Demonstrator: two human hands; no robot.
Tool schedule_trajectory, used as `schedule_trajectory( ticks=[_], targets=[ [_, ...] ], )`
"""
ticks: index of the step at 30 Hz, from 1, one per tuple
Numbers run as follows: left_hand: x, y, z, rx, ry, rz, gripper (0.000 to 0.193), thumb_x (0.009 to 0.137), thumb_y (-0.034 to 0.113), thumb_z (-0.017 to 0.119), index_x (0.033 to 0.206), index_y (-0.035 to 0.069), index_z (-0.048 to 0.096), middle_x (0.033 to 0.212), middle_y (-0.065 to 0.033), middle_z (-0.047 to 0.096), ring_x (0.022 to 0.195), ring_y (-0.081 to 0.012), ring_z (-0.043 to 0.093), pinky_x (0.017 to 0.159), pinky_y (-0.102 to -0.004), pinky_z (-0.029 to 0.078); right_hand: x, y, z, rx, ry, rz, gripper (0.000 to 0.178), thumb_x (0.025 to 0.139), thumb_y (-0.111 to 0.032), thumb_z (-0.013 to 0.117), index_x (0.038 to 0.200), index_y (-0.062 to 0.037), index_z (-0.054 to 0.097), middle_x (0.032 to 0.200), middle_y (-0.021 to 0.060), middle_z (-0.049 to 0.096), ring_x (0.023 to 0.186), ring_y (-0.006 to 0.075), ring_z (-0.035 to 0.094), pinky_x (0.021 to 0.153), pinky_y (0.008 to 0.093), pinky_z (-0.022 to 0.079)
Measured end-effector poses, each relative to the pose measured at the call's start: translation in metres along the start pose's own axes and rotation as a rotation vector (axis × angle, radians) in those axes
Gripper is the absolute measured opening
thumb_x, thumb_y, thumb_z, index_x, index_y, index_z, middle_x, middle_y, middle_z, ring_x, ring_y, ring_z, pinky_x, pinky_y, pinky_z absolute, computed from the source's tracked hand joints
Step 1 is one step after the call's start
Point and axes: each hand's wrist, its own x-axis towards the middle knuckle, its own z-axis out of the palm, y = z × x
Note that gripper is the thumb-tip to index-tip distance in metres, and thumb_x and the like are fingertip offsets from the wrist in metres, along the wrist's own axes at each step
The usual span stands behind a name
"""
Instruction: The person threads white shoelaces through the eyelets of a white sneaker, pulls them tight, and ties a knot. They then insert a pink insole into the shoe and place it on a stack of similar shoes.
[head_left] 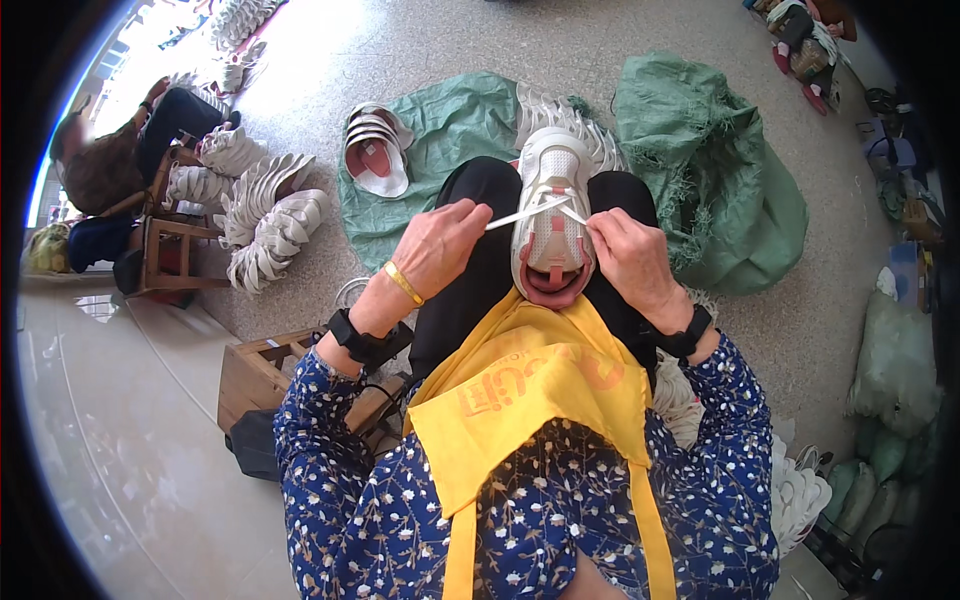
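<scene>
Thumb against curled forefinger, the left hand (442, 240) pinches one end of a flat white lace (515, 216) and draws it out taut; the right hand (632, 258) pinches the other end, much shorter, close to the shoe. The strands cross over the tongue of a white-and-pink sneaker (553, 228), which sits between the black-trousered knees (462, 225), toe pointing away and pink collar by the yellow apron (530, 370). From up here I can't tell whether it has a sole. I'd judge it light, its mesh soft enough to dent, so best steadied along the firmer sides; the lace looks limp and likely to slip unless nipped tightly. Beyond the toe, nested shoe uppers (376, 150) rest on a green sheet (440, 115); a crumpled green sack (700, 175) lies to the right.
</scene>
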Motion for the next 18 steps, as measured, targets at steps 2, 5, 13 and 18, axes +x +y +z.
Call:
schedule_trajectory(
  ticks=[2, 5, 13, 18],
  targets=[
    [0.003, -0.005, 0.001, 0.061, 0.048, -0.010, 0.011, 0.090, 0.005, 0.062, 0.097, 0.004, 0.053, 0.083, -0.0138, 0.056, 0.076, -0.0378, 0.062, 0.062, -0.0456, 0.050, 0.001, 0.003, -0.002, -0.018, 0.016, 0.025, 0.008, 0.087, -0.003, 0.065, 0.093, -0.0066, 0.062, 0.084, 0.0096, 0.062, 0.074, 0.0306, 0.066, 0.061, 0.0406, 0.053],
    [-0.009, -0.011, 0.000, 0.051, 0.114, -0.047, 0.013, 0.088, 0.006, 0.062, 0.100, 0.005, 0.055, 0.084, -0.0127, 0.057, 0.077, -0.0357, 0.064, 0.063, -0.0456, 0.052, 0.007, 0.008, -0.005, -0.016, 0.055, 0.030, 0.008, 0.088, -0.003, 0.064, 0.094, -0.0081, 0.062, 0.087, 0.0101, 0.062, 0.075, 0.0340, 0.065, 0.061, 0.0421, 0.053],
    [-0.038, -0.028, 0.003, 0.089, 0.082, -0.206, 0.015, 0.088, 0.010, 0.065, 0.095, 0.005, 0.052, 0.090, -0.0128, 0.056, 0.078, -0.0364, 0.062, 0.064, -0.0449, 0.051, -0.025, 0.019, -0.020, 0.138, 0.090, 0.233, 0.007, 0.089, 0.002, 0.065, 0.095, -0.0020, 0.065, 0.090, 0.0159, 0.067, 0.082, 0.0370, 0.067, 0.069, 0.0415, 0.053],
    [-0.065, -0.044, -0.002, 0.206, 0.160, -0.247, 0.016, 0.083, 0.009, 0.068, 0.091, 0.003, 0.056, 0.095, -0.0140, 0.054, 0.097, -0.0343, 0.056, 0.079, -0.0437, 0.051, -0.054, 0.049, -0.036, 0.078, 0.128, 0.342, 0.006, 0.090, 0.002, 0.065, 0.096, 0.0009, 0.064, 0.090, 0.0174, 0.066, 0.083, 0.0372, 0.066, 0.071, 0.0421, 0.052]
  ],
)
